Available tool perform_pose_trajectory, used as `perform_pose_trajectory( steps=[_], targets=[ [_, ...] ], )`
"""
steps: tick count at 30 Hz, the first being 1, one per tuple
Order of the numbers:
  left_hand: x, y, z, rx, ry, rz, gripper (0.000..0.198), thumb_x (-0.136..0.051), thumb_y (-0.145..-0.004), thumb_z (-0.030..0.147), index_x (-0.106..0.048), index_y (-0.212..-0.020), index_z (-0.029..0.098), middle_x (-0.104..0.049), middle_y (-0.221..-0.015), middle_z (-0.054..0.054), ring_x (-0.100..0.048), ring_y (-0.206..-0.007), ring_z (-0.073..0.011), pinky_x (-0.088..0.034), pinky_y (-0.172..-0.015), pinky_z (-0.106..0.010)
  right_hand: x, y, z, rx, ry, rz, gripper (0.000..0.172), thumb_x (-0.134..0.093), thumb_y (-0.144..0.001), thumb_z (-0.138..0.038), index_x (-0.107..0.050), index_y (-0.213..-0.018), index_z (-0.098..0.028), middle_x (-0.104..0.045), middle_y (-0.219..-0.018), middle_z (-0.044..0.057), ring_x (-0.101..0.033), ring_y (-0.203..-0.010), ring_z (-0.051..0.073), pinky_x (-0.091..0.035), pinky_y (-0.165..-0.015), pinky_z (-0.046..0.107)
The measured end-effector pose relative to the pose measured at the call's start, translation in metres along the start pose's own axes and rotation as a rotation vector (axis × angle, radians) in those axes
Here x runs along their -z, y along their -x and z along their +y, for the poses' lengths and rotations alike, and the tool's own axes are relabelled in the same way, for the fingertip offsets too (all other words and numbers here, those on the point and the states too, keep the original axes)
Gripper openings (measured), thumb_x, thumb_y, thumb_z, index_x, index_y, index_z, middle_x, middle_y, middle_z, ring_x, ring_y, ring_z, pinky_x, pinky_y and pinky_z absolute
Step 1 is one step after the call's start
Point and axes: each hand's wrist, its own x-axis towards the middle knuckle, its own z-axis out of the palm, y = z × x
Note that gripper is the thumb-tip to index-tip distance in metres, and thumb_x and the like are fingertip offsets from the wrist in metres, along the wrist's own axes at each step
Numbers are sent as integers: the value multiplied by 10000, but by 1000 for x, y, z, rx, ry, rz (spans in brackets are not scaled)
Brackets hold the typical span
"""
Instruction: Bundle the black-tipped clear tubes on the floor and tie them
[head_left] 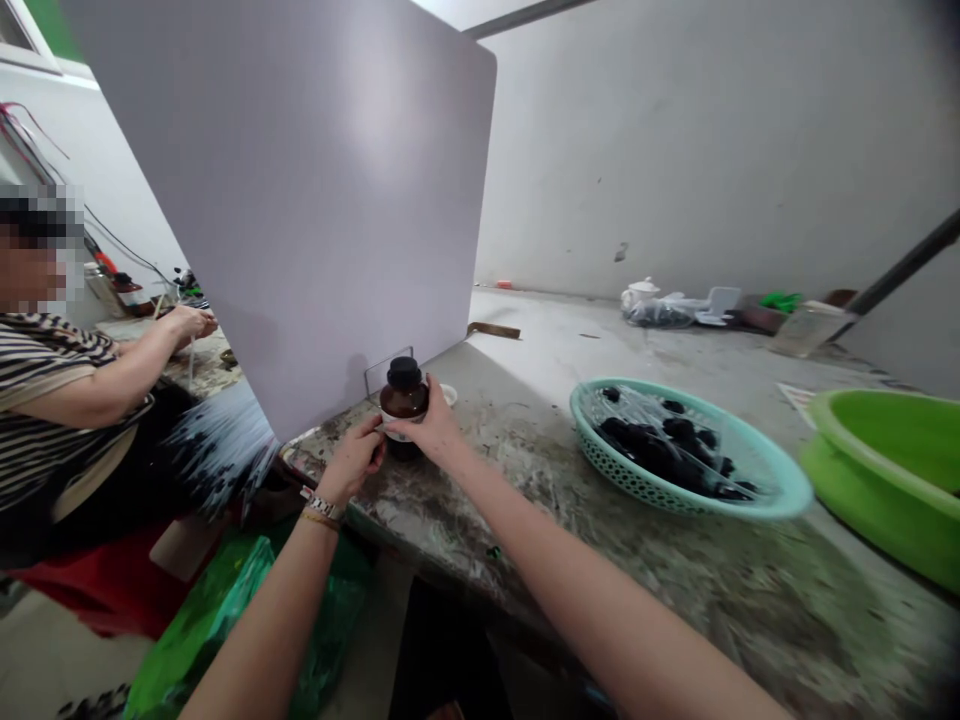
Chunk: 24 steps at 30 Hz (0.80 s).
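A brown glass bottle (404, 394) with a black cap stands near the left corner of the stained grey table (525, 500), in front of a large white divider board (315, 190). My right hand (431, 428) wraps around the bottle's lower right side at the white label. My left hand (356, 460) touches the bottle's lower left side, fingers curled against it; a watch and a bracelet sit on that wrist. Just behind the bottle, a small white dish (448, 393) peeks out.
A teal mesh basket (637, 480) holding black-capped droppers sits to the right, with a green basin (885, 470) beyond it. Bags and containers (675, 305) lie by the far wall. A person in a striped top (67, 400) works at the left, behind the board.
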Motion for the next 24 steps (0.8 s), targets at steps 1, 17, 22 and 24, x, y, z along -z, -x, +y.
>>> perform_pose_trajectory(
  steps=[1, 17, 22, 24],
  targets=[
    [-2, 1, -1, -2, -2, 5, 342, -509, -676, 218, -566, -1005, 144, -412, -527, 67, -356, -422, -76, -181, -374, -166, 0, 2, 1, 9, -3, 30, 1067, -795, -553, -398, -271, -1443, -128, -460, -1376, 183, -450, -1265, 295, -346, -1068, 444],
    [-30, -36, -8, -38, -438, 83, 406, -486, -839, 289, -606, -1188, 120, -594, -678, -26, -529, -566, -133, -400, -526, -235, 83, 5, 36, 16, 56, 231, 1075, -746, -559, -479, -263, -1451, -121, -571, -1200, 170, -575, -1075, 305, -435, -961, 468],
    [8, -81, -2, -66, -801, 257, 340, -513, -828, 233, -650, -1112, 108, -670, -1066, -164, -584, -1036, -263, -428, -866, -340, 103, -21, 51, 31, 110, 317, 1075, -751, -552, -481, -273, -1446, -125, -566, -1211, 167, -566, -1086, 309, -427, -968, 479],
    [14, -92, -1, -60, -912, 272, 335, -500, -841, 249, -654, -1107, 113, -663, -1104, -188, -573, -1088, -288, -410, -905, -366, 109, -30, 58, 48, 129, 325, 1070, -746, -568, -474, -257, -1452, -123, -551, -1243, 174, -552, -1113, 309, -418, -981, 480]
  ],
)
